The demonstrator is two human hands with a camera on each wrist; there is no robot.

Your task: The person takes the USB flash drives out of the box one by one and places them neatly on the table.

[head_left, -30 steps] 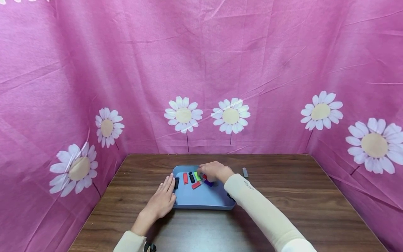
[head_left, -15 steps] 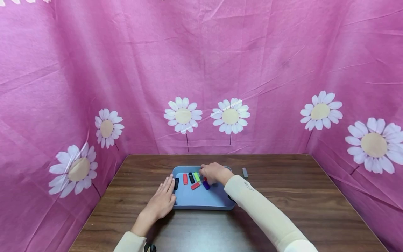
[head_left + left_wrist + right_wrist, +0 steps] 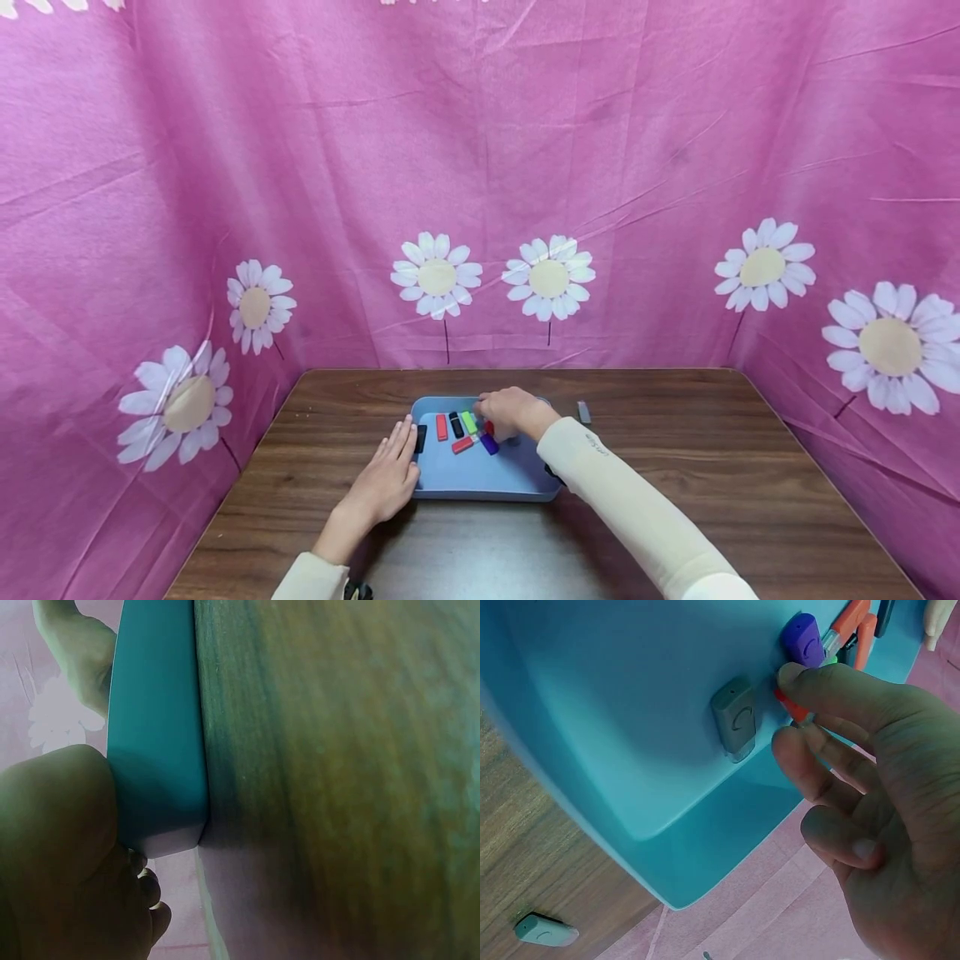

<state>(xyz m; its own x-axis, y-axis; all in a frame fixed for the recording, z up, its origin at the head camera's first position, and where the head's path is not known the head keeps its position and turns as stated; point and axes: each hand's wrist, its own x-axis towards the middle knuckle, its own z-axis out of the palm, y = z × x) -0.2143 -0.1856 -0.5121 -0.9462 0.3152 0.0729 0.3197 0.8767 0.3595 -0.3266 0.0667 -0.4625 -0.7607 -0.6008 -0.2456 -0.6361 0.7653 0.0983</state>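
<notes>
Inside the blue tray (image 3: 487,493) lie several USB sticks: red (image 3: 442,427), black (image 3: 456,425), green (image 3: 468,422), another red (image 3: 462,445) and purple (image 3: 489,443). My left hand (image 3: 386,475) rests with straight fingers along the tray's left rim, beside a dark stick (image 3: 421,439). At the tray's back right, my right hand (image 3: 516,412) pinches a red stick (image 3: 791,706) between thumb and fingers; the purple stick (image 3: 803,640) is next to the thumb. A grey stick (image 3: 736,716) lies on the tray floor near the fingertips.
Outside the tray, a grey stick (image 3: 584,412) lies on the wooden table (image 3: 675,433), right of the right hand. Pink cloth with daisies (image 3: 637,167) hangs behind the table and along both sides.
The purple stick and the slanted red stick have shifted a little left and toward the front. My right hand has moved very slightly; my left hand has stayed in place.
</notes>
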